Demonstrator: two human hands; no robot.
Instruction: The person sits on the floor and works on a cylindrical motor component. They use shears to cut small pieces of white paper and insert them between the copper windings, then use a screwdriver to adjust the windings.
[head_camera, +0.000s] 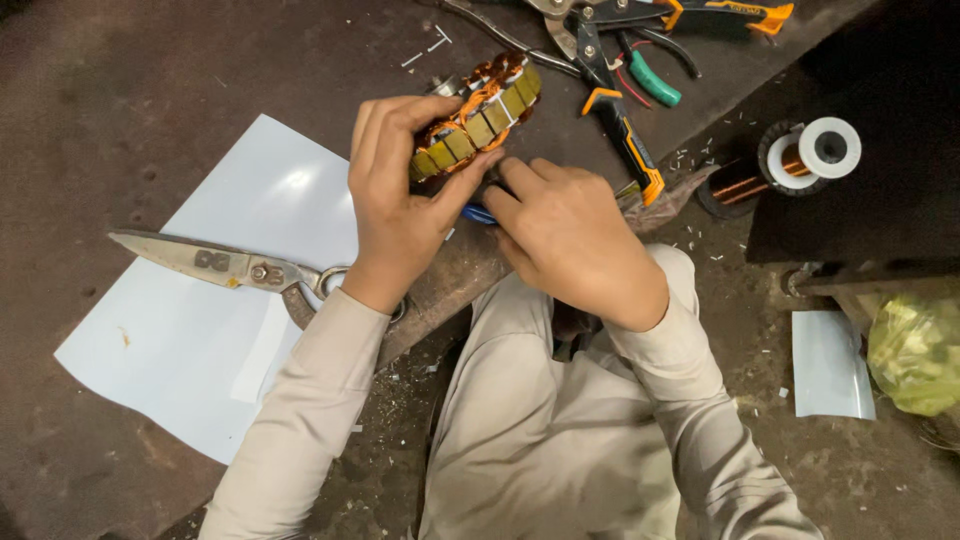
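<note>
Above the dark bench (150, 90), the left hand (395, 200) has its fingers closed around the round copper-wound motor stator (478, 118), best kept steady and tilted while the right hand (570, 235) pinches a small blue tool (478, 213) beneath it.

So the stator (478, 118) sits pretty much mid-bench, held on edge between both hands: left hand (400, 200) wraps it from the left, right hand (560, 235) just below and right of it. Left of the stator there's a paper sheet (200, 330) with scissors (235, 265) lying on it. Behind and right of the stator, a pile of pliers (620, 120). Further right, a wire spool (805, 155). Down right of that, a bag (915, 350).
</note>
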